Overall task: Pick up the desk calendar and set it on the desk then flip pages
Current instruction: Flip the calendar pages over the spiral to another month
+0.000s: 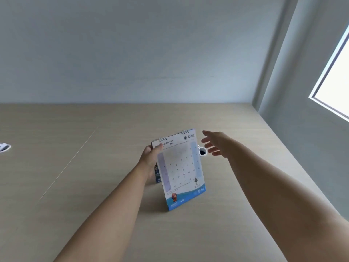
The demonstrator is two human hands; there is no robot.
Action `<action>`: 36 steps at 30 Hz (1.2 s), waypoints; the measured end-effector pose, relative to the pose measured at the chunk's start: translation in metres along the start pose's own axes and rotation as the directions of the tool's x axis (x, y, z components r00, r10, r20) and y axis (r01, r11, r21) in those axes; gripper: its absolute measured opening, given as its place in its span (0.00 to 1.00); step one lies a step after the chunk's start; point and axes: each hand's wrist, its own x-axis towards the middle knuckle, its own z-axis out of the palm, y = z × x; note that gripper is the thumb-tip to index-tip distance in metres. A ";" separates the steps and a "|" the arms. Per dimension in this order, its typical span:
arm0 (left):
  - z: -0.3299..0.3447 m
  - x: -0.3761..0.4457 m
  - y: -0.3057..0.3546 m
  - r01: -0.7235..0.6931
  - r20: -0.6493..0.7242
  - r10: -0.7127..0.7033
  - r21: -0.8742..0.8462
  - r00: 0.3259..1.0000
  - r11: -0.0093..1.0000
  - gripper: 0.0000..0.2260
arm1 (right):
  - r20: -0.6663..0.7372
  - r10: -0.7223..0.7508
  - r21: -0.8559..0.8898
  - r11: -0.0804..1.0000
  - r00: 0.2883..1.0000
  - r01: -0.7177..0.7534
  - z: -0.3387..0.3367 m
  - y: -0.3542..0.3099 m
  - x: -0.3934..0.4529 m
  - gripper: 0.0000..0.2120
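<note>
A spiral-bound desk calendar (181, 171) stands upright on the light wooden desk (94, 167), its white month page with a blue bottom band facing me. My left hand (150, 157) grips the calendar's upper left edge, thumb on the front page near the wire rings. Just right of the calendar's top corner, my right hand (215, 143) hovers with fingers spread, holding nothing and apart from the calendar.
A small white cup (203, 151) with dark contents sits just behind the calendar's right edge, under my right hand. A white object (4, 147) lies at the desk's far left. A wall bounds the desk at the back and right, with a window (338, 76).
</note>
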 end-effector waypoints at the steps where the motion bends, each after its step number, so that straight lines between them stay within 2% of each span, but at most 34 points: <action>1: -0.001 0.003 -0.002 -0.006 -0.025 0.007 0.024 1.000 1.000 0.14 | -0.021 -0.004 0.023 1.000 1.000 0.005 0.004 -0.004 0.001 0.23; 4: -0.001 0.007 -0.006 -0.058 -0.050 0.062 0.086 0.997 0.995 0.07 | -0.066 -0.032 -0.007 0.999 0.997 0.032 0.016 -0.016 0.002 0.22; 7: 0.007 0.009 -0.003 -0.134 0.005 0.134 0.110 0.991 0.985 0.08 | -0.053 -0.038 -0.005 0.999 0.998 0.038 0.023 -0.024 0.002 0.29; 9: 0.009 0.008 0.002 -0.167 0.052 0.162 0.133 0.986 0.977 0.09 | -0.059 -0.025 -0.024 0.999 0.998 0.024 0.021 -0.025 0.001 0.30; 14: 0.000 0.012 0.008 -0.221 0.055 0.215 0.265 0.975 0.938 0.07 | -0.110 -0.026 0.006 1.000 0.994 0.027 0.015 -0.017 0.009 0.19; 17: 0.005 0.018 0.009 -0.194 -0.013 0.211 0.337 0.977 0.921 0.06 | -0.154 -0.004 0.045 0.999 0.988 0.011 0.017 -0.017 0.004 0.11; 24: 0.013 0.017 0.011 -0.180 -0.055 0.223 0.418 0.973 0.890 0.09 | -0.246 -0.022 0.092 0.995 0.969 0.046 0.011 -0.005 0.007 0.12; 26: 0.016 0.015 0.011 -0.161 -0.118 0.216 0.359 0.969 0.919 0.12 | -0.254 -0.032 0.103 0.993 0.967 0.060 0.011 -0.004 0.004 0.11; 29: 0.020 0.007 0.008 -0.115 -0.234 0.137 0.106 0.962 0.988 0.12 | -0.263 -0.011 0.129 0.991 0.965 0.046 0.011 -0.001 0.003 0.11; 32: 0.023 0.003 0.003 -0.137 -0.285 0.126 -0.017 0.950 0.990 0.07 | -0.243 0.019 0.199 0.980 0.970 0.030 0.009 0.001 0.005 0.11; 36: 0.029 -0.001 0.001 -0.167 -0.306 0.121 -0.127 0.944 0.978 0.05 | -0.249 0.032 0.234 0.972 0.968 0.028 0.006 0.005 0.007 0.13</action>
